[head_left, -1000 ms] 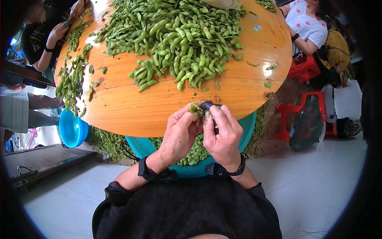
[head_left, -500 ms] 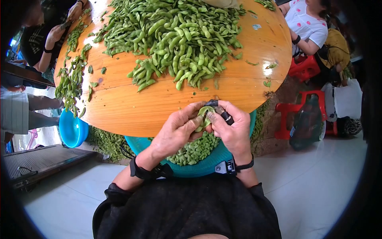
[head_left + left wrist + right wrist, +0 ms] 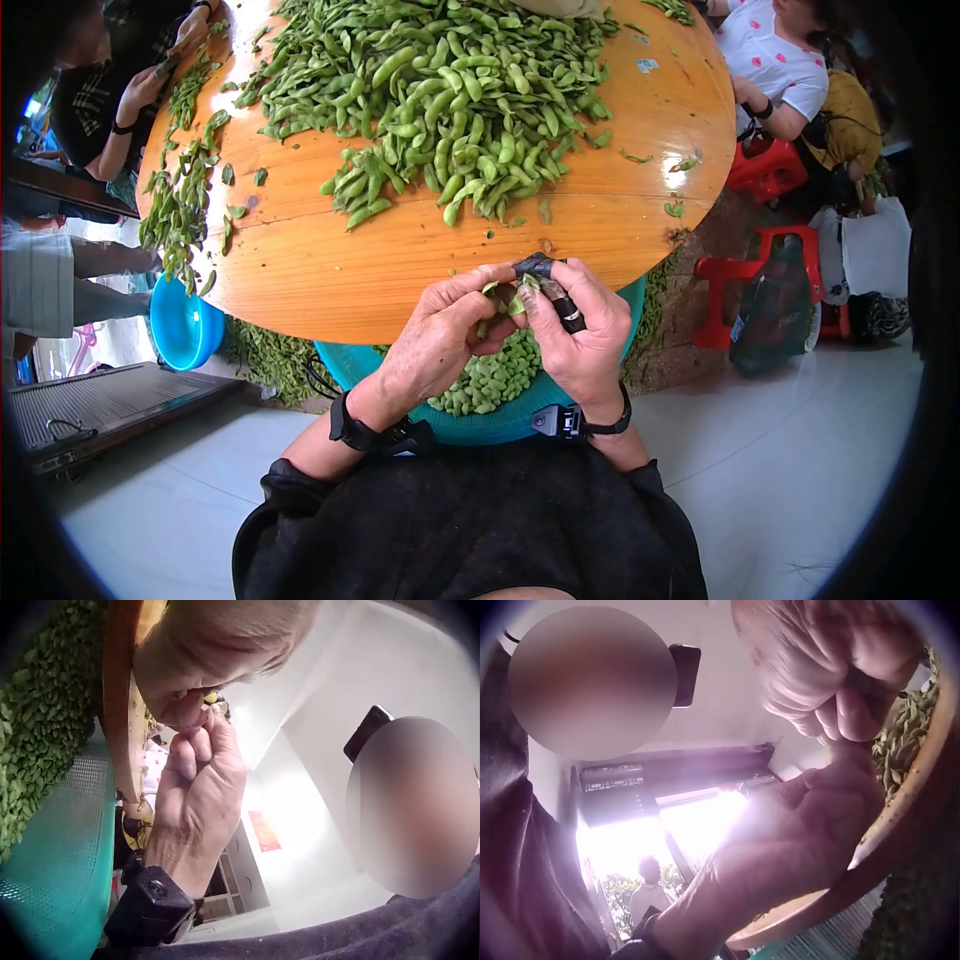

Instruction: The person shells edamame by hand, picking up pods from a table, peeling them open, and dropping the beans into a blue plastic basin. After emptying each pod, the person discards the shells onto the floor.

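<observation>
In the head view my left hand (image 3: pixel 425 335) and right hand (image 3: pixel 582 330) meet just in front of the table edge, above a teal basin (image 3: pixel 480 432). Between thumb and fingers, the left hand pinches a split green soybean pod (image 3: pixel 508 298). The right thumb and forefinger pinch the pod's other side. Black wrappings (image 3: pixel 568 312) cover parts of the right fingers. Shelled green beans (image 3: pixel 490 378) lie in the basin below. In the left wrist view the fingertips of both hands come together; in the right wrist view the hands largely hide the pod.
A large heap of soybean pods (image 3: pixel 450 110) covers the middle of the round wooden table (image 3: pixel 300 265). A blue basin (image 3: pixel 185 325) stands at the left. Two people sit across the table. Red stools (image 3: pixel 715 300) and a dark bag (image 3: pixel 775 320) stand at the right.
The pod, whole-looking half a second ago, now appears split. Both hands have shifted slightly right since a second ago, and the right thumb has moved over the pod.
</observation>
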`<state>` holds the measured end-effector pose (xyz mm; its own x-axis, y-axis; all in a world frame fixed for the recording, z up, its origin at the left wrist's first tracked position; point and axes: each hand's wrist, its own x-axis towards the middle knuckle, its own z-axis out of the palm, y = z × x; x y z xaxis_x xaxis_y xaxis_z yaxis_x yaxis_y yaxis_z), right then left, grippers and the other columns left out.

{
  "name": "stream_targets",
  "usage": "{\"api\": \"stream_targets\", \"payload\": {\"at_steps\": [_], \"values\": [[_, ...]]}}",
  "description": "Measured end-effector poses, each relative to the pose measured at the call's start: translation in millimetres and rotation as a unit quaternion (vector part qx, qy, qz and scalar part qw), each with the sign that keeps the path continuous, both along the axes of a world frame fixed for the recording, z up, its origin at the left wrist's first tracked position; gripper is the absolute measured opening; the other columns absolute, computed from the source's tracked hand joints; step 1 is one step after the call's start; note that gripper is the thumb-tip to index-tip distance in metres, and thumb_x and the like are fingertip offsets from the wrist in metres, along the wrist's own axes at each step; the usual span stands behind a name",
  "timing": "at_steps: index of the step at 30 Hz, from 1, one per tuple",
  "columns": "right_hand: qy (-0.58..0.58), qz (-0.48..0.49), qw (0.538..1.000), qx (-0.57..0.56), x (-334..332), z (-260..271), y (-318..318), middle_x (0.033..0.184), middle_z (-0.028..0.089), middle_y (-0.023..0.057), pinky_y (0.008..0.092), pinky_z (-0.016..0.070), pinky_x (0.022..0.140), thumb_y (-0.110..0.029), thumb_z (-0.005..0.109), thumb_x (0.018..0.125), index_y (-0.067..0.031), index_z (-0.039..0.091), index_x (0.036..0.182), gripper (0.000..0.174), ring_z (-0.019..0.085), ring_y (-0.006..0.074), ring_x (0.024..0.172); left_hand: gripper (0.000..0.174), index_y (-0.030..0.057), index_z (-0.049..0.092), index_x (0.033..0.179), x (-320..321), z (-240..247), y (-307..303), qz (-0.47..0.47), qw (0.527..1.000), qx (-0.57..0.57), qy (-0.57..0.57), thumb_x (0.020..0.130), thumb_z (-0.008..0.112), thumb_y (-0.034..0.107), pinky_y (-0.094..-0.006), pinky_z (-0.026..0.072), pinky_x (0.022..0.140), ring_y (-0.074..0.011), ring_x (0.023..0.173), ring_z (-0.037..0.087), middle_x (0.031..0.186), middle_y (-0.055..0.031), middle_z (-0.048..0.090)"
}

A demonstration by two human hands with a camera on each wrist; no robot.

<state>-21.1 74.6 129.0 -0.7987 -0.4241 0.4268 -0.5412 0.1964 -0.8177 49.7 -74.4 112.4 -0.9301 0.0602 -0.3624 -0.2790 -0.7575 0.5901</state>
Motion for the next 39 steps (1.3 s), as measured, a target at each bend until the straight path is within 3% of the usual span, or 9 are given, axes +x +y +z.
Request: {"api": "stream_targets", "payload": {"at_steps": [7, 10, 24, 26, 29, 31, 33, 35, 39], "values": [[0.021, 0.047, 0.998, 0.039, 0, 4, 12, 0.082, 0.06, 0.0111, 0.0325, 0.049, 0.057, 0.0, 0.075, 0.078, 0.0015, 0.065, 0.106, 0.03, 0.061, 0.0227, 0.065, 0.041, 0.0021, 0.05, 0.136, 1, 1, 6, -0.047, 0.996, -0.065, 0.023, 0.096, 0.042, 0.001, -0.023, 0.0374, 0.061, -0.0074, 0.071, 0.046, 0.087, -0.0018, 0.055], [0.003, 0.064, 0.995, 0.078, -1, 8, 14, 0.085, 0.06, 0.012, 0.032, 0.0507, 0.059, -0.001, 0.075, 0.078, 0.0013, 0.064, 0.11, 0.034, 0.062, 0.0235, 0.067, 0.046, 0.0006, 0.037, 0.144, 0, -5, 14, -0.079, 0.905, -0.395, 0.14, 0.098, 0.043, 0.005, -0.0235, 0.0397, 0.062, -0.0071, 0.07, 0.044, 0.082, 0.0017, 0.048], [0.02, -0.003, 0.998, -0.058, 2, -7, 8, 0.079, 0.062, 0.0091, 0.0282, 0.0473, 0.056, 0.004, 0.069, 0.08, 0.0032, 0.065, 0.104, 0.025, 0.061, 0.0166, 0.065, 0.027, 0.0005, 0.059, 0.115, 1, 0, 12, -0.05, 0.988, -0.143, 0.017, 0.097, 0.041, 0.004, -0.02, 0.0353, 0.054, -0.0031, 0.062, 0.04, 0.076, 0.0034, 0.053], [-0.242, -0.022, 0.967, -0.083, 5, 0, 16, 0.079, 0.063, 0.0043, 0.0242, 0.045, 0.054, 0.003, 0.067, 0.083, 0.0038, 0.065, 0.106, 0.023, 0.058, 0.0083, 0.063, 0.028, 0.0, 0.06, 0.116, 2, 8, 12, -0.042, 0.982, -0.182, 0.015, 0.096, 0.041, 0.005, -0.0207, 0.0364, 0.055, -0.0037, 0.061, 0.04, 0.075, 0.0036, 0.054], [-0.254, -0.076, 0.962, -0.071, -4, 19, 52, 0.077, 0.063, 0.0006, 0.02, 0.0413, 0.05, 0.003, 0.066, 0.085, 0.0016, 0.067, 0.108, 0.023, 0.054, 0.0038, 0.058, 0.026, 0.0, 0.063, 0.115, 6, 25, 7, -0.141, 0.96, -0.235, 0.062, 0.094, 0.049, 0.006, -0.0261, 0.0439, 0.056, -0.0123, 0.057, 0.051, 0.072, -0.0029, 0.061], [-0.174, -0.088, 0.975, 0.104, -19, 36, 94, 0.075, 0.065, 0.0037, 0.0222, 0.0426, 0.051, 0.003, 0.067, 0.083, 0.004, 0.07, 0.098, 0.015, 0.056, 0.006, 0.059, 0.023, 0.0, 0.065, 0.112, 14, 32, -4, -0.285, 0.816, -0.429, 0.263, 0.091, 0.059, 0.007, -0.0338, 0.0506, 0.061, -0.0253, 0.063, 0.063, 0.078, -0.0136, 0.067], [-0.112, -0.078, 0.96, 0.246, -29, 43, 128, 0.08, 0.069, 0.0129, 0.0274, 0.0474, 0.06, 0.0, 0.068, 0.084, 0.006, 0.068, 0.099, 0.016, 0.061, 0.0147, 0.065, 0.026, 0.0005, 0.065, 0.112, 12, 33, -15, -0.248, 0.821, -0.436, 0.272, 0.087, 0.066, 0.007, -0.039, 0.0531, 0.067, -0.0338, 0.071, 0.067, 0.082, -0.0202, 0.067], [-0.049, -0.17, 0.93, 0.323, -31, 39, 140, 0.083, 0.069, 0.017, 0.0306, 0.0493, 0.064, -0.002, 0.069, 0.085, 0.0054, 0.068, 0.099, 0.016, 0.063, 0.0219, 0.065, 0.023, -0.0012, 0.065, 0.108, -4, 28, -29, -0.039, 0.715, -0.664, 0.214, 0.086, 0.066, 0.005, -0.042, 0.0528, 0.066, -0.0358, 0.071, 0.067, 0.082, -0.0192, 0.066], [-0.02, -0.217, 0.936, 0.278, -33, 23, 136, 0.085, 0.068, 0.0189, 0.0325, 0.0505, 0.067, -0.002, 0.068, 0.086, 0.0054, 0.067, 0.101, 0.017, 0.064, 0.026, 0.069, 0.022, -0.002, 0.063, 0.104, -38, 7, -49, 0.049, 0.613, -0.771, 0.164, 0.083, 0.067, 0.004, -0.0425, 0.0514, 0.067, -0.0355, 0.075, 0.062, 0.088, -0.0172, 0.06]]}}
